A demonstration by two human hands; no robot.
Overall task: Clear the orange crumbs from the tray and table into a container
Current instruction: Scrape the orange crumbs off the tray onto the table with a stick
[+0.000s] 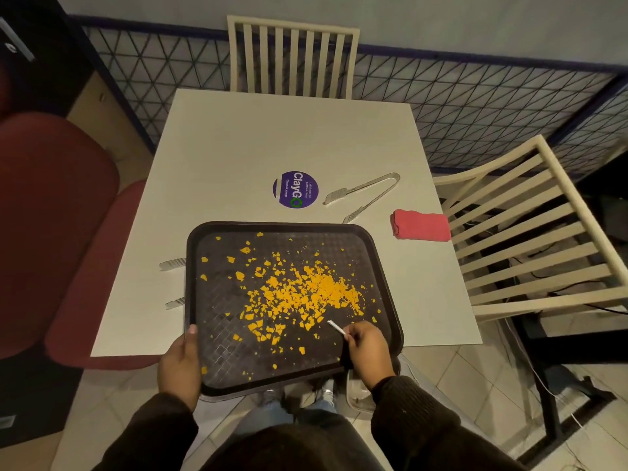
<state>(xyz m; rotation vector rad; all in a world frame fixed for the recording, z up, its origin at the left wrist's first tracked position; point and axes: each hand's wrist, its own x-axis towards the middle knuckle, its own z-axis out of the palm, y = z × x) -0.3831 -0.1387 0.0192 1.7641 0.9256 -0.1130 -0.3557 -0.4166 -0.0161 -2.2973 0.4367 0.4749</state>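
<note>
A dark plastic tray (197,253) lies on the white table (272,141), its near edge hanging past the table's front. Orange crumbs (306,290) are scattered over it, thickest right of centre. My left hand (180,365) grips the tray's near left edge, thumb on the rim. My right hand (365,348) is over the tray's near right corner, closed on a small white stick-like tool (336,327) that points toward the crumbs. A pale container (360,399) shows partly below the tray's near right corner, by my right forearm.
Metal tongs (363,192) and a folded red cloth (421,225) lie on the table beyond the tray, beside a purple round sticker (295,189). Second tongs (173,265) poke out under the tray's left edge. Cream chairs (530,232) stand right and far; a red seat (51,215) stands left.
</note>
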